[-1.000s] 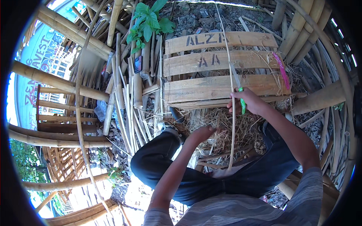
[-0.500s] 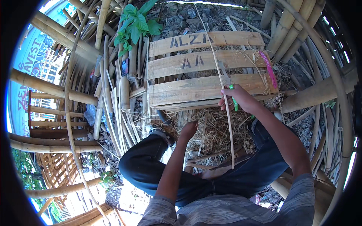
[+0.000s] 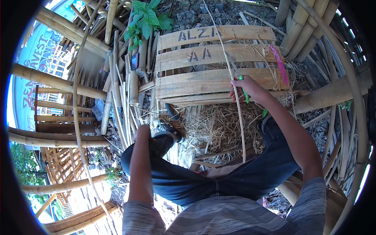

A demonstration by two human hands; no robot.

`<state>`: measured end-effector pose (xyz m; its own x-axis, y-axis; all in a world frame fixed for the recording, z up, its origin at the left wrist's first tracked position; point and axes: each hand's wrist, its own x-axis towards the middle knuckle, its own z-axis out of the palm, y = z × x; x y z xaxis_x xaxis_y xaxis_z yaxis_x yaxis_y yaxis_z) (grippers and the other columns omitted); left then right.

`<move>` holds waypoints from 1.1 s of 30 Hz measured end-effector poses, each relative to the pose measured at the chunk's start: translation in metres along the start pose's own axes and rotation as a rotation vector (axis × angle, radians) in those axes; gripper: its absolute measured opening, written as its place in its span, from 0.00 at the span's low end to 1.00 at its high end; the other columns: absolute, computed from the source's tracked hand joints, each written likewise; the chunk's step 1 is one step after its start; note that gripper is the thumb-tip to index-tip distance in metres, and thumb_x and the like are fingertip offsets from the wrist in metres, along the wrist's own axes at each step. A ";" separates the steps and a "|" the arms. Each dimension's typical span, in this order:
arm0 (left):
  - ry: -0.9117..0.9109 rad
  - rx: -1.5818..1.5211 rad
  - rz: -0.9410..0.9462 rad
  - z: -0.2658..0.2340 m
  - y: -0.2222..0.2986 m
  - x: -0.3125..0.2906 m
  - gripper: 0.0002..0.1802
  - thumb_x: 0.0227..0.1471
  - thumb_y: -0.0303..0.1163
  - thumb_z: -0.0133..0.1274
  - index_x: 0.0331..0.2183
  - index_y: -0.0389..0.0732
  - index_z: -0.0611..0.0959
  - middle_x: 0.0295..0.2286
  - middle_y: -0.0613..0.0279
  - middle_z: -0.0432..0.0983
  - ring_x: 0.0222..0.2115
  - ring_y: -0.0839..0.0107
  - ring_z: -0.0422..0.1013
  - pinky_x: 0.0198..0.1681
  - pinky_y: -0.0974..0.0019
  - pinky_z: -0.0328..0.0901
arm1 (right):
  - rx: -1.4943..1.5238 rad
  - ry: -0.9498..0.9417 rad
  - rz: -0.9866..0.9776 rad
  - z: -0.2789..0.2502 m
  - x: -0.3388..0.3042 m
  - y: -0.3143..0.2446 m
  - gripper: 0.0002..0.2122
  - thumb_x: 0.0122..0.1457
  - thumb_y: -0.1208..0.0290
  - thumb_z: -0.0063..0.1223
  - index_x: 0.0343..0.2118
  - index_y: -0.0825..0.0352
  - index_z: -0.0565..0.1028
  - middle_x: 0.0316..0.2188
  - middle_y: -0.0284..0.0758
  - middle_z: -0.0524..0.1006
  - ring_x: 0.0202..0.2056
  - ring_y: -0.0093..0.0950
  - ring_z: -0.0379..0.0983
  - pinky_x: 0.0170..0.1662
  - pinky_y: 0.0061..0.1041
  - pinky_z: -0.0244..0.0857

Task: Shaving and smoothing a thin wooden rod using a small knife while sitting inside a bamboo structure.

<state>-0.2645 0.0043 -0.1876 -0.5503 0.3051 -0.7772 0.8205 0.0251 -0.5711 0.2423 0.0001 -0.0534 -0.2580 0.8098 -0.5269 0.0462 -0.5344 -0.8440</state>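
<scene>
My right hand [image 3: 250,89] is closed around a long thin bamboo strip [image 3: 232,72] and a green-handled cutting tool [image 3: 246,95]. The tool's pale blade [image 3: 233,66] points away from me beside the strip; whether it is a knife or scissors is unclear. The strip slants over a slatted wooden crate [image 3: 196,84], its near end above my lap. My left hand [image 3: 142,133] is over my left knee, smeared by motion, with its fingers hidden. Under the strip lies a heap of dry straw-like shavings [image 3: 219,127], between my legs.
Bundles of split bamboo [image 3: 119,90] lie left of the crate, with a phone-like object [image 3: 134,61] on them. A leafy plant [image 3: 147,23] grows at the far left. A pink strip [image 3: 279,64] hangs on the crate's right end. Bamboo poles [image 3: 333,96] surround me.
My left hand has swung left, from above the shavings to my left knee. My right hand keeps hold of the strip and the tool, nearly in place. The view has shifted slightly.
</scene>
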 end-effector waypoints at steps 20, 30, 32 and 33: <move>-0.027 -0.755 1.463 -0.064 0.147 -0.271 0.19 0.57 0.38 0.39 0.48 0.40 0.67 0.37 0.57 0.72 0.35 0.69 0.71 0.40 0.67 0.65 | 0.068 -0.012 0.003 -0.003 -0.001 0.004 0.12 0.55 0.62 0.48 0.29 0.67 0.70 0.19 0.31 0.69 0.16 0.20 0.66 0.17 0.21 0.62; 0.497 -0.176 1.535 -0.036 0.257 -0.248 0.21 0.54 0.39 0.43 0.49 0.42 0.67 0.38 0.56 0.71 0.34 0.72 0.71 0.37 0.67 0.65 | 0.071 0.003 0.009 -0.004 -0.006 -0.001 0.11 0.55 0.64 0.47 0.27 0.69 0.70 0.18 0.30 0.65 0.15 0.21 0.64 0.20 0.22 0.64; 0.211 -0.452 1.675 -0.044 0.264 -0.269 0.19 0.55 0.38 0.42 0.48 0.42 0.68 0.37 0.58 0.71 0.34 0.73 0.71 0.37 0.70 0.65 | 0.081 0.010 0.015 -0.012 -0.007 0.001 0.11 0.55 0.64 0.47 0.27 0.69 0.70 0.18 0.30 0.66 0.16 0.21 0.65 0.20 0.21 0.64; 0.195 -0.544 1.763 -0.045 0.265 -0.269 0.18 0.55 0.37 0.41 0.47 0.40 0.68 0.37 0.60 0.71 0.35 0.72 0.71 0.35 0.71 0.65 | 0.076 -0.002 0.000 -0.011 -0.007 -0.001 0.11 0.55 0.64 0.47 0.27 0.70 0.70 0.18 0.31 0.66 0.16 0.21 0.65 0.20 0.21 0.63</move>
<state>0.1082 -0.0288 -0.1178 0.8804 0.4061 -0.2449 0.3289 -0.1507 0.9323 0.2547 -0.0027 -0.0502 -0.2596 0.8093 -0.5269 -0.0274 -0.5516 -0.8337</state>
